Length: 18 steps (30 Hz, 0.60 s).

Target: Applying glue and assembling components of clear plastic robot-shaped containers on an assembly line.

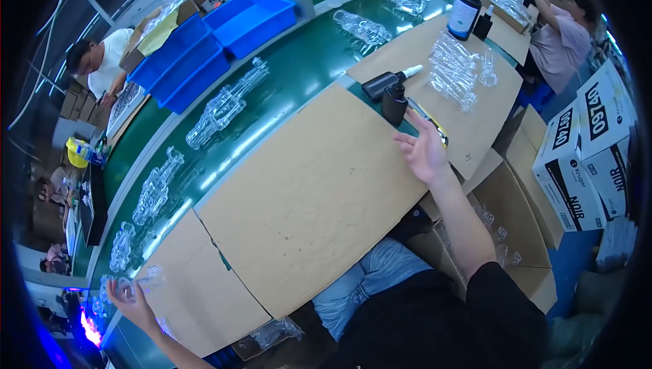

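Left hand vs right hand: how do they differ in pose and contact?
The left hand stretches far out to the green conveyor belt and touches a clear plastic piece; the right hand hovers open and empty near the black handheld tool. The left hand is over the belt edge, the right hand over the cardboard sheet. Both are bare.

Bright overhead light glares in streaks off the green conveyor belt [272, 77], shadows stay soft, and fisheye bending darkens and blurs the rim, with purple flare lower left.
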Tool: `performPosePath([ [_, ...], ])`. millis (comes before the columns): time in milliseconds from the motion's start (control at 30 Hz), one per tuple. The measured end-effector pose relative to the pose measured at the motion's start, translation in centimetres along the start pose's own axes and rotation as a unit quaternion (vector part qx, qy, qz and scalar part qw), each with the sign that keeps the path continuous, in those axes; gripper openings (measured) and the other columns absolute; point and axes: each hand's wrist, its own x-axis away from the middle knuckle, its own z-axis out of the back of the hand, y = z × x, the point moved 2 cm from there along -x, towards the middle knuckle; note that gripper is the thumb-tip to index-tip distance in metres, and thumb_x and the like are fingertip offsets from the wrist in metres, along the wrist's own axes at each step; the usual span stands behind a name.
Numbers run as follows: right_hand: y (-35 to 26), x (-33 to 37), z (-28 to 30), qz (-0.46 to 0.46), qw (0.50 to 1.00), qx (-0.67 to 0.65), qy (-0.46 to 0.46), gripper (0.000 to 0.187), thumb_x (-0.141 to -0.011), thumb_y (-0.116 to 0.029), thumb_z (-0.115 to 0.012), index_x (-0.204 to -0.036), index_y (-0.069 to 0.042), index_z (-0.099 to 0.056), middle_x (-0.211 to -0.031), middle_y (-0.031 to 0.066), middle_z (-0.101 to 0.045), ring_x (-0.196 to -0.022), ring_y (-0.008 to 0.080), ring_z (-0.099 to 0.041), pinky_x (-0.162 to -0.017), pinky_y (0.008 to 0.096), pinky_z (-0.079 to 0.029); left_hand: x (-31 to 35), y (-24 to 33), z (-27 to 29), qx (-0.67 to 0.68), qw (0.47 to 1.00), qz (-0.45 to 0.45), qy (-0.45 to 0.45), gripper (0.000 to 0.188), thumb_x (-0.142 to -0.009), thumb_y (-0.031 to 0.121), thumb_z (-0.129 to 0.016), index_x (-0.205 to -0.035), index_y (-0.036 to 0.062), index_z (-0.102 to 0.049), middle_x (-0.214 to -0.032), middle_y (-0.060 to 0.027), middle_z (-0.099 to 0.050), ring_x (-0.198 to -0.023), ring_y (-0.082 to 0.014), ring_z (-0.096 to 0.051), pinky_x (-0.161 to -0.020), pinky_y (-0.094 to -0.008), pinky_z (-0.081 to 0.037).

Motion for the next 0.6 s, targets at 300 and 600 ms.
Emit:
performPosePath([
  [300, 0.7, -5.3, 1.2, 0.019, 0.999, -0.044, 0.021, 0.054, -0.09, -0.035, -0.059, -0.133, -0.012, -0.035, -0.092, 0.0127, -0.063, -0.062, 0.0132, -0.057, -0.048, 0.0175, -0.043, 15.7, 14.8, -11.0, 0.231, 0.938, -0.099, -0.239, 0.106, -0.052, 0.032, -0.091, -0.137, 0.0043, -0.035, -0.126, -0.0152, -0.051, -0.108, -0.0269, -0.054, -0.098, -0.0383, -0.043],
  [600, -1.7, 7.4, -2.3, 0.222, 0.97, 0.032, -0.09, 0.059, -0.083, -0.018, -0.058, -0.135, -0.005, -0.033, -0.111, 0.0118, -0.052, -0.062, 0.0155, -0.056, -0.046, 0.0241, -0.045, 21.8, 20.7, -17.0, 0.406, 0.843, 0.012, -0.352, 0.063, -0.053, 0.005, -0.083, -0.11, 0.0004, -0.055, -0.101, -0.0132, -0.061, -0.083, -0.0221, -0.06, -0.078, -0.0324, -0.05],
])
